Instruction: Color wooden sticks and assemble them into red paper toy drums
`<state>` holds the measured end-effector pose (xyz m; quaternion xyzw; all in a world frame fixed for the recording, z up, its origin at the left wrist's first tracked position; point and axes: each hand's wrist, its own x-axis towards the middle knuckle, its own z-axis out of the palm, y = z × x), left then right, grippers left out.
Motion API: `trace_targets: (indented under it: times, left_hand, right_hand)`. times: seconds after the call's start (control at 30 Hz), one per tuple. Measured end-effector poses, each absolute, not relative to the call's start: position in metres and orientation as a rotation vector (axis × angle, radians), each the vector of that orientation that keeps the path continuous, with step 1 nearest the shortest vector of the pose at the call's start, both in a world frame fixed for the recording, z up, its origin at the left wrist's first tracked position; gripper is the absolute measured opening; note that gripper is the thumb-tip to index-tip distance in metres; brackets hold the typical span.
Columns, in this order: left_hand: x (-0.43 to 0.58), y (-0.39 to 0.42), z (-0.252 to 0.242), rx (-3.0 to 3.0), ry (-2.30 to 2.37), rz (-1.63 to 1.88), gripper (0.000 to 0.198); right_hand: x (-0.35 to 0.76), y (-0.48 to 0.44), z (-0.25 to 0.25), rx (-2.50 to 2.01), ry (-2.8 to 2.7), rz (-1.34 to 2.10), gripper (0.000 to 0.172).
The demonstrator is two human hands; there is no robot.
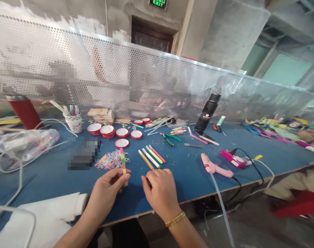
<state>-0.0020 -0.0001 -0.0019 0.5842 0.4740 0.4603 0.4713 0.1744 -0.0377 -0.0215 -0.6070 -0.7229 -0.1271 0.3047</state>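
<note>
My left hand (107, 187) pinches the lower end of a flat craft stick (122, 160) with red, green and orange bands, holding it upright over the blue table (56, 175). My right hand (160, 189) rests beside it with fingers curled inward; whether anything lies in them is hidden. Just beyond my right hand lie several coloured sticks (152, 157) in a loose row. A pile of small coloured rubber bands (110, 160) sits behind the held stick.
Red-rimmed round lids (107, 131) stand further back, with a paper cup of sticks (74, 121), green-handled pliers (169, 138), a black bottle (207, 111), a pink glue gun (215, 167) and a pink device (233, 159) with cables. A perforated metal screen (146, 79) closes the far side. White cloth (43, 217) lies near left.
</note>
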Motion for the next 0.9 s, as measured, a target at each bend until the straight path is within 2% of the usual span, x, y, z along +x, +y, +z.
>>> trace_targets:
  times: [0.33,0.47,0.57,0.67,0.77,0.9]
  left_hand:
    - [0.001,-0.002,0.001,1.477,1.180,1.151,0.039]
    - [0.000,0.000,-0.001,1.548,1.193,1.159,0.040]
    - [-0.001,0.002,-0.003,1.598,1.187,1.151,0.043]
    - [-0.002,0.004,-0.004,1.633,1.187,1.149,0.045]
    - [-0.003,0.004,-0.004,1.637,1.187,1.150,0.045]
    - [-0.002,0.003,-0.003,1.582,1.158,1.155,0.047]
  right_hand:
    - [0.176,-0.042,-0.021,-1.576,-1.927,-0.330,0.028]
    - [0.173,-0.061,-0.021,-1.543,-1.880,-0.269,0.020]
    - [0.179,-0.086,-0.007,-1.453,-1.817,-0.249,0.012]
    - [0.212,-0.107,0.018,-1.448,-1.698,-0.382,0.014]
    - [0.272,-0.112,0.037,-1.718,-1.593,-0.587,0.021]
    - [0.355,-0.098,0.031,-2.383,-1.488,-0.674,0.026]
